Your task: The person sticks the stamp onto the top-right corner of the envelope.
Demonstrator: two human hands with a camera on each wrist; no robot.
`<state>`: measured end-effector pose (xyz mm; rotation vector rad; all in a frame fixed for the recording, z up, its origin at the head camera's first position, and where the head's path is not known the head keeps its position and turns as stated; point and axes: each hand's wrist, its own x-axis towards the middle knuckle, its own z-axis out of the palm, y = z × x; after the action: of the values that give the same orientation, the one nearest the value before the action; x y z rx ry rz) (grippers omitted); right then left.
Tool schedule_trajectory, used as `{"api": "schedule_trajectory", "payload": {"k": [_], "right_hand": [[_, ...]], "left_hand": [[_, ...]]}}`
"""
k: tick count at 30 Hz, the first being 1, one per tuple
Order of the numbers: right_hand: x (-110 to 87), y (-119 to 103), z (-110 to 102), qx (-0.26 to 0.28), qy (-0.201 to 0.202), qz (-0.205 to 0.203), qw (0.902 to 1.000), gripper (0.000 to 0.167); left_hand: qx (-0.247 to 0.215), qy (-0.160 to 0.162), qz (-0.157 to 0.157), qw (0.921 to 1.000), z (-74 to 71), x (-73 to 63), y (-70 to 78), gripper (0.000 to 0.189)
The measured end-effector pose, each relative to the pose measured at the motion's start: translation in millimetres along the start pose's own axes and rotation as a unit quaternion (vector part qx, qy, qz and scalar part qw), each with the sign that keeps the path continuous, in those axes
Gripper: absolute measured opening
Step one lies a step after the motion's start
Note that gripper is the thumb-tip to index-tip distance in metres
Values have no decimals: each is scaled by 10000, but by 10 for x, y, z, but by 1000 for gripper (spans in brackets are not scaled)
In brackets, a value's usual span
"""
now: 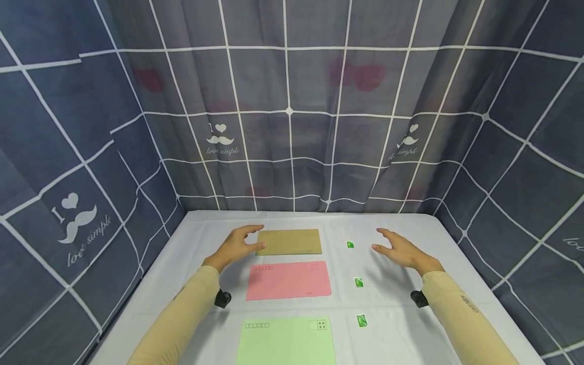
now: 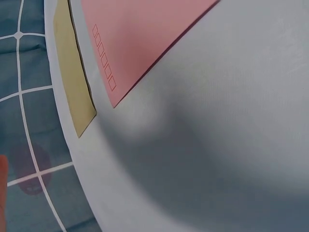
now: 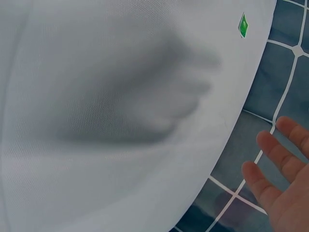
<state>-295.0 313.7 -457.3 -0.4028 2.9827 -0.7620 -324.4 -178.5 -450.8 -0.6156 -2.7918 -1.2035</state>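
Note:
Three envelopes lie in a column on the white table: a tan envelope (image 1: 289, 242) at the back, a pink envelope (image 1: 289, 281) in the middle and a green envelope (image 1: 286, 342) at the front. To their right, three small green stamps (image 1: 350, 244) form a second column. My left hand (image 1: 234, 248) hovers beside the tan envelope's left end, thumb and fingers spread, holding nothing. My right hand (image 1: 401, 251) is raised right of the farthest stamp, its fingers loosely extended and holding nothing. In the right wrist view, several of its fingers (image 3: 275, 152) show apart.
A white cloth covers the table (image 1: 388, 334). Dark curtains with white grid lines (image 1: 310, 137) hang behind it and on both sides. A black wrist camera (image 1: 222, 299) sits under the left sleeve, and another (image 1: 418, 299) under the right one.

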Motion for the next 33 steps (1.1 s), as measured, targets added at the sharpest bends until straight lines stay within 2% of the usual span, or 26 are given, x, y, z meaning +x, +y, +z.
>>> {"api": "schedule_trajectory", "payload": {"k": [9, 16, 24, 33], "right_hand": [[9, 18, 45, 2, 5, -34, 10000, 79], [-3, 17, 75, 52, 7, -65, 10000, 79], [-22, 4, 95, 53, 65, -63, 9999, 71], [-18, -4, 106, 62, 71, -24, 10000, 75]], "left_hand": [[-221, 1, 150, 9996, 76, -21, -17, 61], [-312, -17, 37, 9995, 112, -31, -8, 59], [-272, -108, 70, 9995, 137, -86, -19, 59], [-271, -274, 53, 9992, 155, -122, 22, 59]]}}
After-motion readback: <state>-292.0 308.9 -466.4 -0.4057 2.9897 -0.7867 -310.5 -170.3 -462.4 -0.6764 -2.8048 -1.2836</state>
